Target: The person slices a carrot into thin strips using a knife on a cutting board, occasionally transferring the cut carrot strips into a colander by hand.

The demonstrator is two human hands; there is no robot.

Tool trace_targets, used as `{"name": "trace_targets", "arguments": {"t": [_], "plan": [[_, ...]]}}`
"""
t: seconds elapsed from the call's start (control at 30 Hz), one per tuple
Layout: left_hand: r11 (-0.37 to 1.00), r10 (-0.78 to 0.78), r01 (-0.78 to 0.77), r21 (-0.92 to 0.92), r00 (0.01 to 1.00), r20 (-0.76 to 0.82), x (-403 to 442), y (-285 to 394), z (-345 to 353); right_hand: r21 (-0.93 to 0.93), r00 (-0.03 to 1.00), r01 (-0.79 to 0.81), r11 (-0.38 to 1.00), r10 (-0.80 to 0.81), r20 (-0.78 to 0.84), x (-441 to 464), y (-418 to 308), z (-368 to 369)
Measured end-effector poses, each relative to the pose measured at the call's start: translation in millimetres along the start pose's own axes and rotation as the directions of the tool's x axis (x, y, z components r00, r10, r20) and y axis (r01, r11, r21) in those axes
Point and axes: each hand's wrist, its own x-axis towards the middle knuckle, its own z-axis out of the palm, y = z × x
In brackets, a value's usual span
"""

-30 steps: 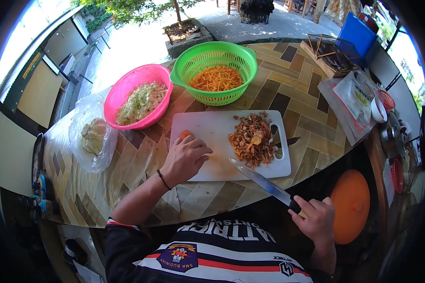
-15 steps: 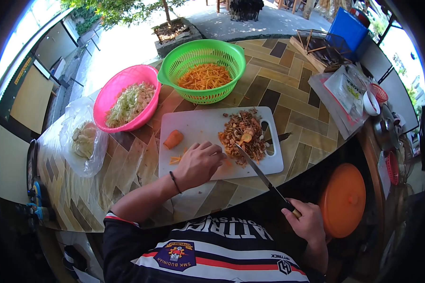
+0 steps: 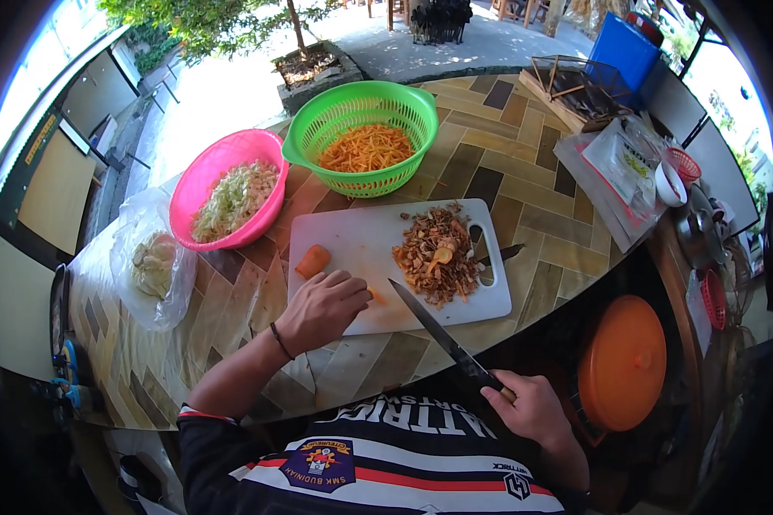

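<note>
My left hand (image 3: 325, 307) is over the left half of a white cutting board (image 3: 343, 225), its fingers curled down and closed. Bits of orange carrot (image 3: 373, 294) show at its fingertips; the rest is hidden under the hand. Just beyond it lies a peeled carrot chunk (image 3: 313, 261). In my right hand (image 3: 531, 407) is the handle of a kitchen knife (image 3: 434, 328), whose blade points up and left over the board's near edge. To the right of the blade tip sits a heap of brown and orange peelings and scraps (image 3: 438, 256).
Behind the board stand a green colander (image 3: 365, 184) of shredded carrot and a pink basket (image 3: 236, 233) of shredded pale vegetable. A clear plastic bag (image 3: 153, 270) with cabbage lies at left. An orange lidded tub (image 3: 623, 365) stands below the table's right edge.
My left hand has moved left, away from the scrap heap and over where the carrot strips lay. The knife has drawn back from the heap and shifted left with my right hand.
</note>
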Motion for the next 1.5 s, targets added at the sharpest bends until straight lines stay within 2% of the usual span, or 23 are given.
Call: {"name": "trace_targets", "arguments": {"t": [0.2, 0.6, 0.7, 1.1, 1.3, 1.5], "plan": [[1.000, -0.018, 0.017, 0.024, 0.999, 0.027, -13, 2, 2, 0.011, 0.999, 0.020, 1.000, -0.020, 0.033, 11, -14, 8], [0.998, 0.030, -0.029, 0.056, 1.000, -0.002, -15, 1, 13, -0.120, 0.998, 0.000, 0.993, 0.007, 0.063, 17, -25, 10], [0.999, 0.021, -0.022, 0.043, 1.000, 0.022, -15, 0, 13, -0.149, 0.999, 0.040, 0.988, -0.034, 0.041, 15, -22, 11], [0.998, 0.032, -0.033, 0.046, 0.999, 0.020, -12, -2, 13, -0.126, 0.999, 0.036, 0.991, -0.031, 0.038, 12, -27, 13], [0.999, 0.030, -0.031, 0.035, 0.999, 0.040, -9, -2, 11, -0.114, 0.992, -0.072, 0.991, 0.083, 0.095, 9, -42, 12], [0.999, 0.014, -0.017, 0.043, 0.998, 0.063, -8, -1, 11, -0.174, 0.999, -0.023, 0.985, 0.030, 0.036, 4, -44, 19]]}}
